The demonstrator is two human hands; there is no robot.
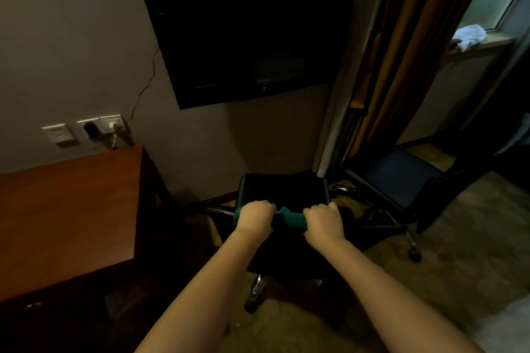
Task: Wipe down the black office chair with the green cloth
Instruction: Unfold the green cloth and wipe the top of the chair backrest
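Observation:
The black office chair point(284, 189) stands in front of me, seen from behind and above, its seat facing the wall. The green cloth point(291, 217) lies draped along the top edge of the chair's backrest. My left hand point(255, 216) grips the cloth and the backrest top at the left end. My right hand point(324, 221) grips them at the right end. A strip of the cloth shows between my hands and a bit pokes out left of my left hand. The chair's chrome base and casters point(255, 292) show below.
A wooden desk point(68, 218) stands close on the left. A dark wall-mounted TV point(246, 23) hangs above the chair. A second chair with a blue seat point(401, 180) stands to the right, by brown curtains point(401, 51). Wall sockets point(86, 129) carry cables. Carpet lies at lower right.

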